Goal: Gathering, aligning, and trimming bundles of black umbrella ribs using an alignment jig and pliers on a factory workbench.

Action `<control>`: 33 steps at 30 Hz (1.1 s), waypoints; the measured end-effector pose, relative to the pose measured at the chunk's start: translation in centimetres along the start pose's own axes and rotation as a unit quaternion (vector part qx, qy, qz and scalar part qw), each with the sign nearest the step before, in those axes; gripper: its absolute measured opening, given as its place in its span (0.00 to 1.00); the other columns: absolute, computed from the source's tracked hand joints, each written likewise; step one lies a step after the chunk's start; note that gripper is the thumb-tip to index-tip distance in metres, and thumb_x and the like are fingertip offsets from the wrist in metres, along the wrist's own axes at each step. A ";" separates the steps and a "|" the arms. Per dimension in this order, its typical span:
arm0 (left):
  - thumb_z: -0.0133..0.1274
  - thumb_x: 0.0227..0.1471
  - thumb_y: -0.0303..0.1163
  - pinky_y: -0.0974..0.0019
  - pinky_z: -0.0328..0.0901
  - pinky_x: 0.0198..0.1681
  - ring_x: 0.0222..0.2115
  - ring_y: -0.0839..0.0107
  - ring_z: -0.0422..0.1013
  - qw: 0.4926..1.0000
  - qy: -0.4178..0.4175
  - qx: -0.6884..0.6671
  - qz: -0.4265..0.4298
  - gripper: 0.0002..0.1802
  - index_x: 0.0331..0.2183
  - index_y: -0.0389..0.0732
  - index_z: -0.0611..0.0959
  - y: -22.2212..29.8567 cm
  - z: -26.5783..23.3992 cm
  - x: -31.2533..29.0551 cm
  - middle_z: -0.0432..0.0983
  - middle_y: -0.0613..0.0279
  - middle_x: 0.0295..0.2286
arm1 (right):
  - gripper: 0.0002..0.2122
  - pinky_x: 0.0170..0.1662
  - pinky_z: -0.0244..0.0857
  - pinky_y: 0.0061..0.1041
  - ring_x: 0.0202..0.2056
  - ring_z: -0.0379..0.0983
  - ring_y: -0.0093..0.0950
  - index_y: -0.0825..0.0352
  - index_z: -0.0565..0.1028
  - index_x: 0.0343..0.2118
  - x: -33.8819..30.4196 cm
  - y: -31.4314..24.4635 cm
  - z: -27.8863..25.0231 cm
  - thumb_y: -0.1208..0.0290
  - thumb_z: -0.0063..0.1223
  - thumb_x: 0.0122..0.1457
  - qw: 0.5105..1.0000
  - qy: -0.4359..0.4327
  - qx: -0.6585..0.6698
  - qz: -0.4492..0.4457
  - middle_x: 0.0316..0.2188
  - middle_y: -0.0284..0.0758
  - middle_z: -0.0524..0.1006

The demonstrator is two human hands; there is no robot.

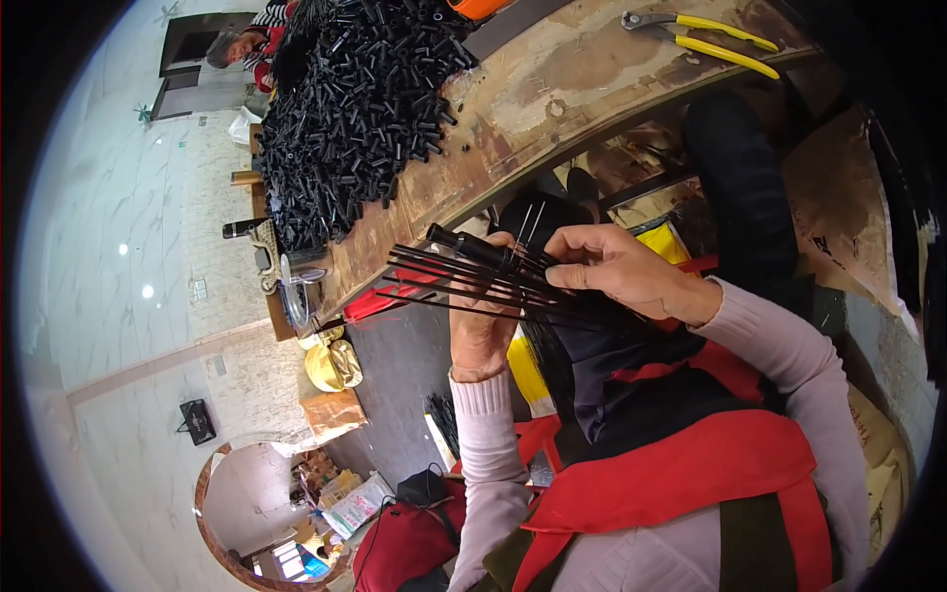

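My left hand (pixel 481 331) is closed round a black tubular piece (pixel 456 244) with a wider end, held above my lap. Beside it a fanned bundle of thin black rods (pixel 434 274), resembling umbrella ribs, runs across both hands. With thumb and forefinger together, my right hand (pixel 621 274) pinches the rods near the tube. Two thin rods with a metallic shine (pixel 531 225) stick up between the hands. The exact joint between rods and tube is hidden by my fingers.
On the worn wooden table (pixel 562 79) lies a big heap of short black tubes (pixel 355 118). Yellow-handled pliers (pixel 705 41) rest near the table's right end. A red and black apron (pixel 671 474) covers my lap. Another person (pixel 242 47) is at the far left.
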State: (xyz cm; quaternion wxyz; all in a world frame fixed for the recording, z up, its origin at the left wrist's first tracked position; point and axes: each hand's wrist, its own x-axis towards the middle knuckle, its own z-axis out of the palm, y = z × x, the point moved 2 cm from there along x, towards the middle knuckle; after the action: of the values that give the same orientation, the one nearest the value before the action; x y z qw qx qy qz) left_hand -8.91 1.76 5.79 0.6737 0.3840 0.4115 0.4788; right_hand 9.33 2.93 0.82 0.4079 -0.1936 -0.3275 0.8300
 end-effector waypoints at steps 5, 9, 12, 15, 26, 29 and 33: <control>0.67 0.46 0.27 0.66 0.71 0.47 0.42 0.68 0.73 1.000 -0.016 0.005 -0.003 0.33 0.52 0.34 0.71 -0.1 -0.3 0.7 0.72 0.59 0.42 | 0.05 0.40 0.65 0.16 0.34 0.70 0.15 0.69 0.75 0.39 0.5 0.8 -0.8 0.78 0.56 0.61 0.999 -0.013 0.043 0.008 0.32 0.28 0.76; 0.68 0.43 0.25 0.66 0.73 0.45 0.41 0.67 0.74 0.999 -0.015 -0.034 -0.027 0.33 0.51 0.34 0.72 -0.4 -0.7 0.8 0.72 0.59 0.41 | 0.05 0.42 0.66 0.16 0.36 0.72 0.16 0.69 0.76 0.39 0.6 0.8 -0.9 0.79 0.57 0.60 0.998 -0.012 0.049 0.025 0.33 0.29 0.76; 0.68 0.43 0.24 0.65 0.74 0.45 0.41 0.67 0.74 0.998 -0.002 -0.055 -0.042 0.33 0.50 0.35 0.72 -0.3 -0.3 0.7 0.72 0.59 0.41 | 0.07 0.39 0.63 0.15 0.35 0.70 0.15 0.71 0.77 0.40 0.8 0.7 -1.1 0.77 0.58 0.60 0.997 -0.015 0.074 0.035 0.32 0.28 0.77; 0.67 0.43 0.24 0.65 0.74 0.44 0.41 0.67 0.74 0.998 0.009 -0.057 -0.039 0.32 0.50 0.35 0.72 -0.3 -0.5 0.6 0.72 0.58 0.41 | 0.07 0.41 0.64 0.15 0.36 0.71 0.17 0.72 0.77 0.39 1.0 0.6 -1.0 0.77 0.60 0.59 0.995 -0.004 0.092 0.049 0.32 0.30 0.77; 0.67 0.41 0.22 0.64 0.76 0.44 0.41 0.66 0.75 0.997 -0.027 -0.043 -0.050 0.33 0.50 0.33 0.72 -0.5 -1.1 1.6 0.70 0.58 0.44 | 0.06 0.43 0.67 0.15 0.37 0.74 0.18 0.71 0.77 0.38 1.0 0.2 -1.8 0.81 0.59 0.58 0.989 -0.013 0.111 0.096 0.33 0.29 0.77; 0.67 0.40 0.24 0.65 0.75 0.45 0.43 0.67 0.74 0.997 -0.043 -0.043 -0.042 0.32 0.49 0.34 0.73 -0.8 -1.0 2.0 0.69 0.59 0.45 | 0.06 0.42 0.67 0.14 0.37 0.73 0.18 0.70 0.77 0.38 1.4 1.2 -1.8 0.80 0.59 0.58 0.990 -0.015 0.119 0.071 0.33 0.29 0.77; 0.66 0.42 0.26 0.66 0.74 0.44 0.43 0.66 0.73 0.996 -0.023 -0.061 -0.054 0.31 0.49 0.36 0.73 -1.8 -2.4 2.6 0.71 0.59 0.42 | 0.05 0.43 0.67 0.14 0.37 0.74 0.18 0.70 0.77 0.38 1.1 0.6 -1.7 0.80 0.59 0.58 0.979 -0.038 0.152 0.127 0.34 0.29 0.78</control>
State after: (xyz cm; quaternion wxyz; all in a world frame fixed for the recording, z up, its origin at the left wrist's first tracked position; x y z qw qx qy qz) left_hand -9.95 4.12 2.76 0.7299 0.3302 0.3864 0.4570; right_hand 9.36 4.20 -0.90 0.3111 -0.1378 -0.1854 0.9219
